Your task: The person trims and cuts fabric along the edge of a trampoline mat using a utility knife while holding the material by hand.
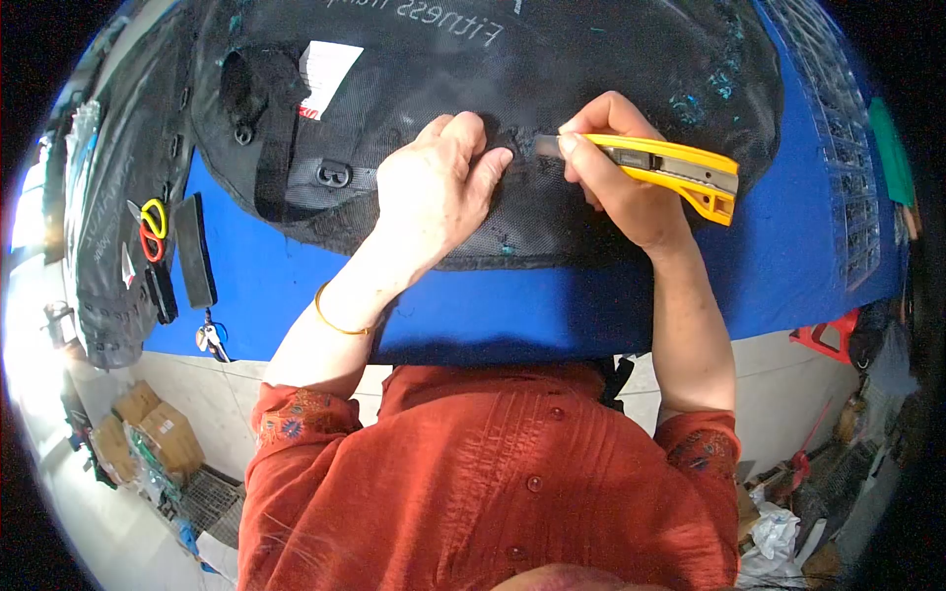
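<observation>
A large piece of black mesh fabric (414, 229) lies across the blue table, with pale lettering at its far side that reads reversed. My left hand (434, 182) rests on it with curled fingers, the thumb pointing right and gripping the cloth. In my right hand (626, 182) is a yellow snap-off utility knife (705, 169), held like a pen. Its blade points left, at a rough, worn-looking patch (522, 140) between my two hands. A black plastic buckle (333, 174) and a white label (328, 74) sit on the fabric left of my left hand.
Scissors with red and yellow handles (152, 229), a black flat bar (197, 251) and keys (211, 338) lie on the blue table (296, 266) at left. More black fabric (118, 217) hangs at the far left. Cardboard boxes (163, 433) stand on the floor.
</observation>
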`<state>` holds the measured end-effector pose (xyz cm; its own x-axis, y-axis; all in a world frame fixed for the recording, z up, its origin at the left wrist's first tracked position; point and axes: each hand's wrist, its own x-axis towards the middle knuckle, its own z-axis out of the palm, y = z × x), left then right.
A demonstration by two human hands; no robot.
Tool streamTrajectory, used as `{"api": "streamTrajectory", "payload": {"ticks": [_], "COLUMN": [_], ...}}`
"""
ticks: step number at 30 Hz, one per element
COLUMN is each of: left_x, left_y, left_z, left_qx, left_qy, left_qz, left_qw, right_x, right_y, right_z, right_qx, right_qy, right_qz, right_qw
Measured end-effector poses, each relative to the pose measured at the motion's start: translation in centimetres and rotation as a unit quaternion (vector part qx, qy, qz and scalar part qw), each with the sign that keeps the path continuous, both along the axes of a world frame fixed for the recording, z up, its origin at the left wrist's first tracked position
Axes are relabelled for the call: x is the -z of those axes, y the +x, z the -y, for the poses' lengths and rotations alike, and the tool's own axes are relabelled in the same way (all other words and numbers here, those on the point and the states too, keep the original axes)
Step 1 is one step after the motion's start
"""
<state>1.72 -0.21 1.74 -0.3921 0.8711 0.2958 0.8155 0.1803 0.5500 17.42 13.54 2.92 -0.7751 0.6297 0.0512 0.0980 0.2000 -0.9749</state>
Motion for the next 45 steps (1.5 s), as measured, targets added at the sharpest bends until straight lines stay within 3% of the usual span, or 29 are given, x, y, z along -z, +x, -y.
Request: {"api": "streamTrajectory", "payload": {"ticks": [5,14,45], "left_x": [0.0,-0.4,0.0], "left_y": [0.1,0.3,0.1], "left_z": [0.0,0.0,0.0], "left_qx": [-0.005,0.000,-0.006], "left_qy": [-0.012,-0.039,-0.012], "left_qz": [-0.031,-0.029,-0.028], "left_qw": [0.999,0.999,1.000], "right_x": [-0.2,0.8,0.0], "right_y": [-0.1,-0.4,0.4], "right_z": [0.3,0.5,-0.9], "right_qx": [-0.002,0.017,-0.087], "right_qy": [-0.029,0.044,0.100], "right_qz": [0.003,0.030,0.017], "right_qw": [1.000,0.998,0.991]}}
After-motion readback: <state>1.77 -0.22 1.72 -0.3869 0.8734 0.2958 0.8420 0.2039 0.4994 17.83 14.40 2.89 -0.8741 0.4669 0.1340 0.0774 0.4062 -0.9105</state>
